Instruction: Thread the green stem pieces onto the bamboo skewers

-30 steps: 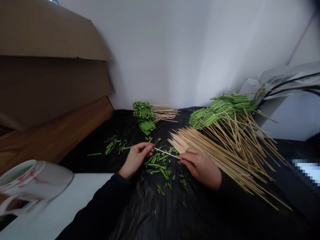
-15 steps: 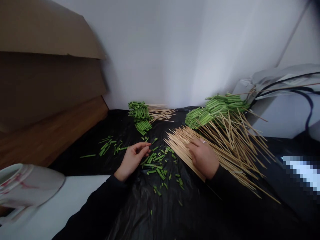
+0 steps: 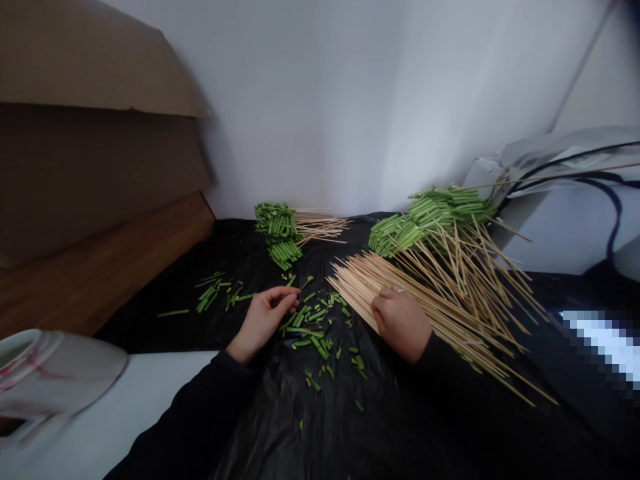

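My left hand (image 3: 263,320) hovers at the left of scattered cut green vegetable stems (image 3: 313,331), thumb and forefinger pinched together. What it pinches, if anything, is too small to make out. On the pile of bare bamboo skewers (image 3: 353,290) rests my right hand (image 3: 405,323), its fingers curled closed over a skewer at the near edge; the fingertips are partly hidden. Behind it lies a heap of skewers threaded with green stems (image 3: 433,217), their bare ends fanning to the lower right. A smaller bundle of threaded skewers (image 3: 280,230) sits at the wall.
Black plastic sheeting (image 3: 280,427) covers the work surface. More loose stem pieces (image 3: 210,293) lie at left. A white mug-like container (image 3: 75,373) stands on a white surface near a cardboard box (image 3: 100,153). Dark cables (image 3: 595,177) and a plastic bag are at right.
My right hand has shifted slightly left on the skewers, and its fingers have curled in tighter. The left hand keeps its pinch in nearly the same spot.
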A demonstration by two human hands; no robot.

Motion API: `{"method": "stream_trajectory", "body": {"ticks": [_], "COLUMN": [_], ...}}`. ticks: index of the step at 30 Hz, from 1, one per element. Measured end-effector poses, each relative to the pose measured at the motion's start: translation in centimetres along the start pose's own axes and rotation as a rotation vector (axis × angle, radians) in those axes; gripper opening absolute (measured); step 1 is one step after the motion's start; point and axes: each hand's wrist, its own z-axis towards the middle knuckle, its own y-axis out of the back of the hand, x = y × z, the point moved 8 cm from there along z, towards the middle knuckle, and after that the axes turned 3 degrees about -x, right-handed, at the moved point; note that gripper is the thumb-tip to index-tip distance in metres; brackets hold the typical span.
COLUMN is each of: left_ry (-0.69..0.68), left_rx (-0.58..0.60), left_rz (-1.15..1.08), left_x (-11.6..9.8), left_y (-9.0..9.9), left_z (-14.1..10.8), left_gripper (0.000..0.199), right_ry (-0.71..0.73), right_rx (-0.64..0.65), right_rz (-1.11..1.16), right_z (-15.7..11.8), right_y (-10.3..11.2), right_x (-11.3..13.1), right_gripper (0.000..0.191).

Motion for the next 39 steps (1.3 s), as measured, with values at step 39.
{"method": "stream_trajectory", "body": {"ticks": [39], "left_ry": [-0.032], "left_rx": [-0.002], "left_rz": [0.03], "left_x": [-0.1], "left_y": [0.1], "left_z": [0.0], "left_gripper": [0.033], "right_ry": [0.027], "right_rx": [0.017], "right_rz": [0.085], "right_z": [-0.4], "right_y": [0.4], "right_x": [1.2], "right_gripper": [0.009]}}
